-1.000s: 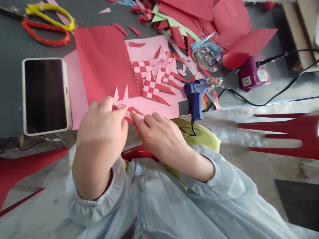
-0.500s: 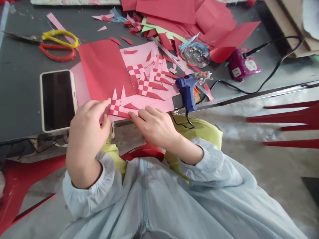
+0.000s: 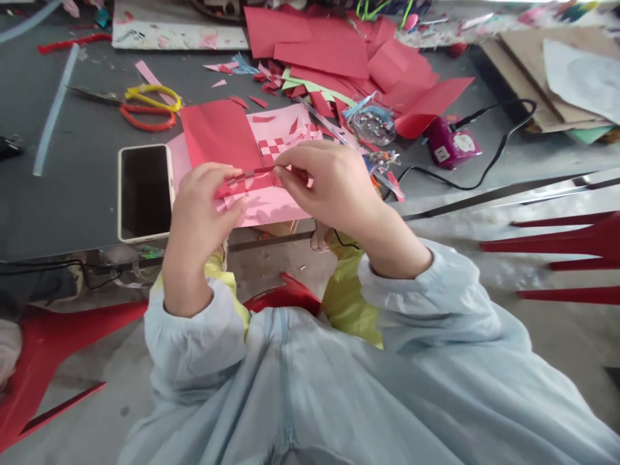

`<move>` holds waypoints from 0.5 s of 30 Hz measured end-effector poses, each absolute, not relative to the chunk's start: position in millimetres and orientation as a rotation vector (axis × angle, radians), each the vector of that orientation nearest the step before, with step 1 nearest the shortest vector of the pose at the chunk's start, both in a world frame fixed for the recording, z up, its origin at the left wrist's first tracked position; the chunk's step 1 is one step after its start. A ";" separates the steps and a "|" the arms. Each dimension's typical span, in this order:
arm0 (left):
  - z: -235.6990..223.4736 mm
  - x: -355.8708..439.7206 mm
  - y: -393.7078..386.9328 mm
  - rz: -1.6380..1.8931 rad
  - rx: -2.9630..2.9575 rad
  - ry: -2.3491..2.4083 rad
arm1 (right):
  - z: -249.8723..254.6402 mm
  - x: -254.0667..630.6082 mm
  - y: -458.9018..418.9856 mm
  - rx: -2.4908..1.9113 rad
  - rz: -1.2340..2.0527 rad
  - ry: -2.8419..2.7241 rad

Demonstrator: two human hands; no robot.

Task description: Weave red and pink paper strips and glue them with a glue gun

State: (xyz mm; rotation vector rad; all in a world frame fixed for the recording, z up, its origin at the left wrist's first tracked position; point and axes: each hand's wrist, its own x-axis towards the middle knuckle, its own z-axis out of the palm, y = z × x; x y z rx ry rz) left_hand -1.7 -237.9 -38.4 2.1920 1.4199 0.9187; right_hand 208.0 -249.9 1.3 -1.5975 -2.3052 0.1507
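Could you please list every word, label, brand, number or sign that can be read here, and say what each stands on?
No word, brand or number reads clearly.
Purple box: a small pale patch shows two short upright strokes, perhaps "11" or just slots; its round white sticker is too blurred to read.
White board: dark marks at its left end, like writing, too small to read.

Red paper [image 3: 250,175] between both hands [image 3: 196,203] [image 3: 339,184]

Two hands [image 3: 334,181], one phone [image 3: 145,192], one scissors [image 3: 150,108]
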 end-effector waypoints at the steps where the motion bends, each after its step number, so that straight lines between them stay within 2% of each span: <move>1: -38.5 1.0 -235.9 0.966 2.149 1.404 | 6.8 208.4 -249.2 -1.595 0.167 -2.298; 8: -40.5 11.5 -232.8 1.189 1.434 1.206 | 15.2 219.3 -237.5 -1.475 0.391 -1.904; 15: -42.6 14.4 -232.8 1.143 1.243 1.098 | -24.7 213.2 -237.9 -1.179 0.977 -1.696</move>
